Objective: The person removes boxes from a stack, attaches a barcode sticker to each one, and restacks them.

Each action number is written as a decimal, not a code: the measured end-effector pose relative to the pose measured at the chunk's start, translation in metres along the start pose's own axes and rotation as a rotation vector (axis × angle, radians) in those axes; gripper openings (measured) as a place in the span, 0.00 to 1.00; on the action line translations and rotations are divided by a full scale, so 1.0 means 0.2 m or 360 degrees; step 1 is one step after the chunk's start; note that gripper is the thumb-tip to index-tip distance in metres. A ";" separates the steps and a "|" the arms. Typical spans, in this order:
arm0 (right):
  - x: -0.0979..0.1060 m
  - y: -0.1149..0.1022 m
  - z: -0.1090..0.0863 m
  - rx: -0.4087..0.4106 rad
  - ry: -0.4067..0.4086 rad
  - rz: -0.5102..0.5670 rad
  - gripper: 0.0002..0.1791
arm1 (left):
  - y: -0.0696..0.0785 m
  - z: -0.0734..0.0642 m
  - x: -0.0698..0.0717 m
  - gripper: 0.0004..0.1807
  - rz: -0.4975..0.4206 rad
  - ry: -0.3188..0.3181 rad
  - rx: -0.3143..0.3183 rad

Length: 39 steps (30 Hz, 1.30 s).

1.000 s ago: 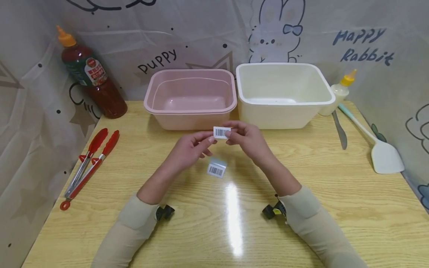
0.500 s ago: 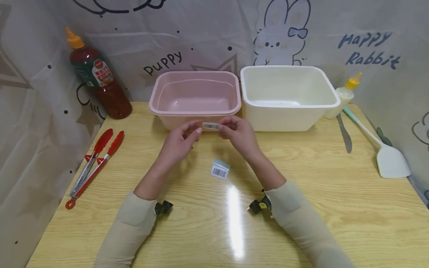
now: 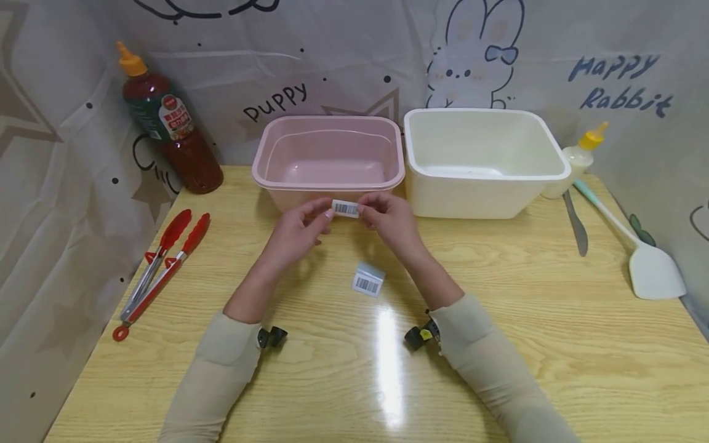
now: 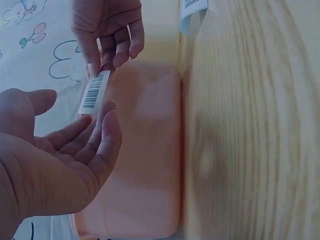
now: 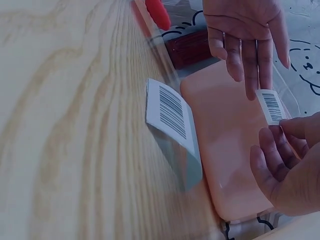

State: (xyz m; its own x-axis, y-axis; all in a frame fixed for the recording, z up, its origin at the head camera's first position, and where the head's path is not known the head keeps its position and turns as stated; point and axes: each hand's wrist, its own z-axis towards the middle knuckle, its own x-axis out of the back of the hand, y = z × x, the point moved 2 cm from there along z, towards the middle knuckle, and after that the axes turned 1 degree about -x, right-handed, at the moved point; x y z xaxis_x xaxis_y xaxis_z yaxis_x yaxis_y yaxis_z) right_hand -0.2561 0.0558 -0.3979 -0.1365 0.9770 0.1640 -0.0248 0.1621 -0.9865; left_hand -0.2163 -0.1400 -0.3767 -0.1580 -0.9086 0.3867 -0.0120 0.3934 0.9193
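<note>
My right hand (image 3: 392,221) pinches one end of a small white barcode label (image 3: 346,208) between thumb and fingers. The label is held in front of the pink bin's (image 3: 328,184) front wall; whether it touches the wall I cannot tell. At the label's other end is my left hand (image 3: 295,232), its fingers extended and fingertips touching or very near the edge. In the left wrist view the left thumb (image 4: 42,101) stands apart from the label. On the table below the hands lies a second barcode label (image 3: 368,280) on a curled bluish-white backing, also in the right wrist view.
Right of the pink bin stands a cream bin (image 3: 465,197). Red tongs (image 3: 160,271) and a leaning sauce bottle (image 3: 177,132) are at the left. A squeeze bottle (image 3: 578,157), a knife (image 3: 576,227) and a white spatula (image 3: 653,271) are at the right.
Both hands have moved a little left and away from me, bringing the label in front of the pink bin. The left thumb has drawn back from the label. The view has shifted slightly.
</note>
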 end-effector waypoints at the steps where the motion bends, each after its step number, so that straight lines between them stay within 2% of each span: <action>1: 0.00 0.00 0.00 -0.0001 0.0002 -0.0010 0.07 | 0.00 0.00 0.00 0.27 0.0003 -0.0004 0.0004; 13: -0.05 0.00 0.00 0.0072 0.0058 -0.0265 0.07 | -0.04 0.00 0.03 0.25 -0.0001 0.0024 0.0047; 20: -0.06 0.00 0.00 0.0106 0.0083 -0.0396 0.08 | -0.04 0.01 0.05 0.23 0.0025 0.0034 0.0030; 30: -0.12 -0.02 0.01 0.0302 0.0251 -0.0731 0.05 | -0.04 0.01 0.06 0.23 0.0056 0.0048 0.0049; 39: -0.16 -0.04 0.00 0.0388 0.0275 -0.0841 0.09 | -0.05 0.03 0.07 0.25 0.0008 0.0051 0.0047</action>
State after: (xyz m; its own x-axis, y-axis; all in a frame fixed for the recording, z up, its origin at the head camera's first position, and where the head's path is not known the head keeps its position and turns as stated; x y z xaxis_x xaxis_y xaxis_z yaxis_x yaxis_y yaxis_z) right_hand -0.2518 0.0231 -0.3949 0.1184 0.7844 0.6088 -0.2745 0.6151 -0.7391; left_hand -0.2233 -0.1549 -0.3803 -0.1264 -0.9105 0.3937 -0.0405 0.4013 0.9150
